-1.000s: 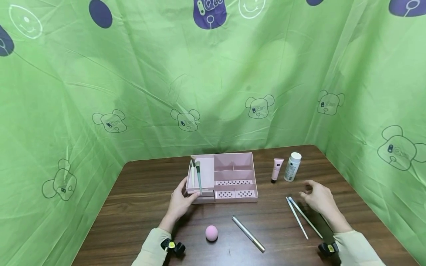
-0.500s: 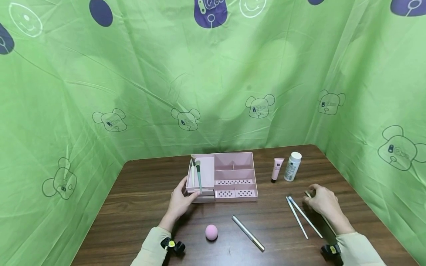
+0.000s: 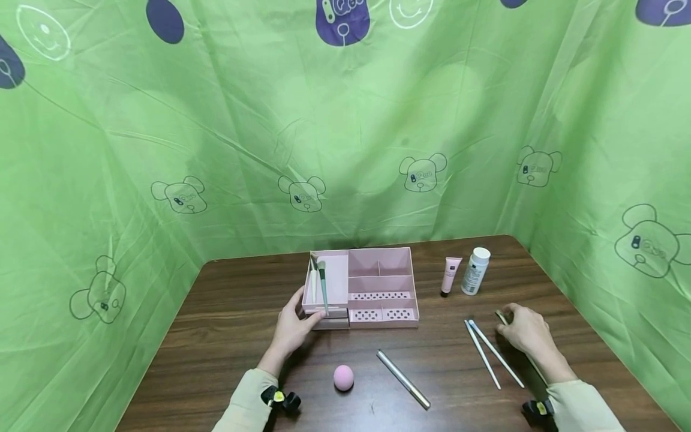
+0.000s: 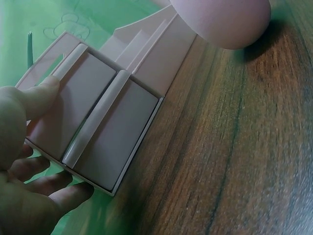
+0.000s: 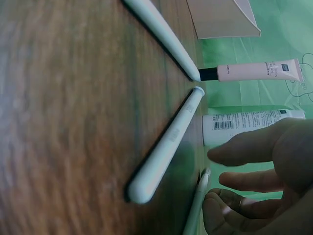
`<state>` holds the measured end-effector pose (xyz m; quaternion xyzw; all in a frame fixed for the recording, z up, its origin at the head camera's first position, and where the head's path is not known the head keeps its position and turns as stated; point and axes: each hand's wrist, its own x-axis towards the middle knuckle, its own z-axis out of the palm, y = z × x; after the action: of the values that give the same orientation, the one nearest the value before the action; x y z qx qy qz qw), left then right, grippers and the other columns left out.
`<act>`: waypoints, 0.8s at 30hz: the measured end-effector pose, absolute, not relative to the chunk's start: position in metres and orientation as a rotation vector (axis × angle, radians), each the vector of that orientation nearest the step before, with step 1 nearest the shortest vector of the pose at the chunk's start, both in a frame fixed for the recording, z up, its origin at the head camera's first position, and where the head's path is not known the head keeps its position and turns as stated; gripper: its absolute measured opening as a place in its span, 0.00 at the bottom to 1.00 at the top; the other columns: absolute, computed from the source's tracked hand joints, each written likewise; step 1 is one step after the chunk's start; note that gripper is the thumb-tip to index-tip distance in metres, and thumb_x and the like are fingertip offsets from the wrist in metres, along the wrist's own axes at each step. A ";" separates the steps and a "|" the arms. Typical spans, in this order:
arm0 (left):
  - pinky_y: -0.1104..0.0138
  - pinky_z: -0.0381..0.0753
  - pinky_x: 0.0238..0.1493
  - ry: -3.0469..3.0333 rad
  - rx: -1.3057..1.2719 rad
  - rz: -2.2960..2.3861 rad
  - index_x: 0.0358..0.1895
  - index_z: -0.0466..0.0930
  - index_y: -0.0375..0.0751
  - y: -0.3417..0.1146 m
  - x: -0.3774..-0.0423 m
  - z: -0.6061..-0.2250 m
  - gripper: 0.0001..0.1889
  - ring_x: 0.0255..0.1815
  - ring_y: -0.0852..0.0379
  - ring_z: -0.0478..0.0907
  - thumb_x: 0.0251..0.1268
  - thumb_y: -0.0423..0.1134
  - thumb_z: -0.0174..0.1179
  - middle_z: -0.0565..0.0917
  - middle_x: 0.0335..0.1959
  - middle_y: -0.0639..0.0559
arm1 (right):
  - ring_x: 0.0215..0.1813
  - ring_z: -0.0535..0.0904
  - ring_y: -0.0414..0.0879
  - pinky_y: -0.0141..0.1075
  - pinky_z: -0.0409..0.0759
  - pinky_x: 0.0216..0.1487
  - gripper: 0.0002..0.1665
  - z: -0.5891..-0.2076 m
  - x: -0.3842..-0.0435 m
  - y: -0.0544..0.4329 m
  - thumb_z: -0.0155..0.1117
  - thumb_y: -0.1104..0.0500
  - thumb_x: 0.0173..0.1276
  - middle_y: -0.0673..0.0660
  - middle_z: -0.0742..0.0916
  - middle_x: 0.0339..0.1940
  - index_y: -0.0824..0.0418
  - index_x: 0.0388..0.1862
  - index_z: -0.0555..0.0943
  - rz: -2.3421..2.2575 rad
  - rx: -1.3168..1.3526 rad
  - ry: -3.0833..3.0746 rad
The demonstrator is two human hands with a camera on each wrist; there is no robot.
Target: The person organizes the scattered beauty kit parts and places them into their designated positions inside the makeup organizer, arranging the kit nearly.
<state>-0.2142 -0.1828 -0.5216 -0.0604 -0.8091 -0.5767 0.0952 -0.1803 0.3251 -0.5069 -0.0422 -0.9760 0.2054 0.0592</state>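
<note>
My left hand (image 3: 291, 330) holds the front left corner of the pink organizer box (image 3: 337, 282). In the left wrist view its thumb lies at the upper drawer (image 4: 85, 98) pull and its fingers along the box's side. Two makeup brushes, one white (image 3: 313, 287) and one green (image 3: 323, 282), stand in the left compartment. On the right, my right hand (image 3: 526, 329) is low over the table at a slim green brush (image 3: 501, 317). In the right wrist view the fingertips are right beside this brush (image 5: 198, 203), with the thumb apart from it. The hand partly hides the brush.
Two slim pale sticks (image 3: 482, 354) lie left of the right hand. A pink tube (image 3: 450, 276) and a white bottle (image 3: 475, 273) stand behind. A pink ball (image 3: 343, 378) and a silver pen-like tube (image 3: 402, 379) lie in front. Green cloth (image 3: 351, 120) hangs behind the table.
My right hand has moved slightly right and down from its place a second ago, and now covers part of the green brush. The left hand stays on the box.
</note>
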 end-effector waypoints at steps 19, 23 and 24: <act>0.55 0.72 0.66 -2.432 -0.149 -1.663 0.72 0.62 0.40 -0.184 -0.213 -0.522 0.45 0.67 0.41 0.70 0.51 0.41 0.75 0.72 0.67 0.36 | 0.39 0.80 0.67 0.54 0.73 0.32 0.16 -0.506 -0.181 0.332 0.67 0.63 0.55 0.57 0.86 0.29 0.63 0.44 0.84 0.694 -0.136 -3.000; 0.55 0.71 0.67 -2.430 -0.148 -1.673 0.73 0.62 0.40 -0.184 -0.213 -0.522 0.45 0.67 0.41 0.70 0.50 0.41 0.75 0.71 0.68 0.36 | 0.37 0.81 0.66 0.53 0.73 0.29 0.15 -0.505 -0.181 0.330 0.68 0.62 0.54 0.59 0.87 0.31 0.61 0.43 0.85 0.705 -0.108 -2.950; 0.55 0.71 0.67 -2.432 -0.148 -1.671 0.73 0.62 0.39 -0.184 -0.214 -0.522 0.45 0.67 0.40 0.70 0.51 0.41 0.75 0.71 0.68 0.36 | 0.37 0.81 0.66 0.52 0.73 0.28 0.15 -0.505 -0.181 0.329 0.68 0.62 0.54 0.59 0.87 0.31 0.61 0.43 0.85 0.708 -0.101 -2.937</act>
<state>-0.2138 -0.1838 -0.5215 -0.0500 -0.8195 -0.5632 0.0934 -0.1811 0.3290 -0.5051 -0.0333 -0.9699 0.2339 0.0594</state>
